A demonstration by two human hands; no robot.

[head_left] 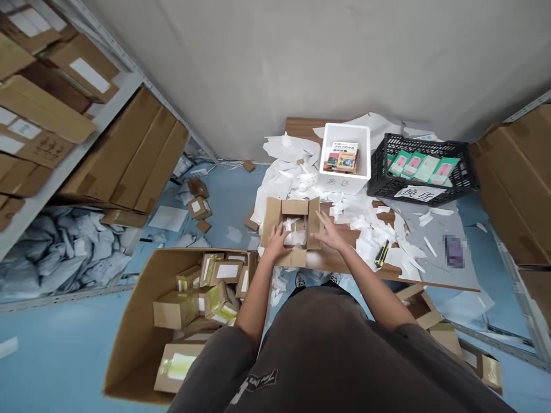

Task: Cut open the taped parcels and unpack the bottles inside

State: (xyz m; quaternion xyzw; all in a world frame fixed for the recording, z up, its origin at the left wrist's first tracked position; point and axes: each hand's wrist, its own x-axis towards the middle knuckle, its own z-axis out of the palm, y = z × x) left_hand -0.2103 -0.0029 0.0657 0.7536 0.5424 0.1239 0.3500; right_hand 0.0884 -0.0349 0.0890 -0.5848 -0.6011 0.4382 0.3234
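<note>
A small open cardboard box (294,207) sits on a low wooden table (336,261), its flaps spread out. My left hand (278,241) rests on the box's left side, fingers bent over the edge toward the clear plastic packing inside. My right hand (328,232) lies flat against the right flap, fingers stretched out. Whether the left fingers hold anything is hidden.
A white foam bin (346,172) with booklets and a black crate (424,172) with green packets stand behind. Paper scraps litter the table; a yellow-black utility knife (381,253) lies right. A big carton (142,338) of taped parcels sits left on the blue floor. Shelves flank both sides.
</note>
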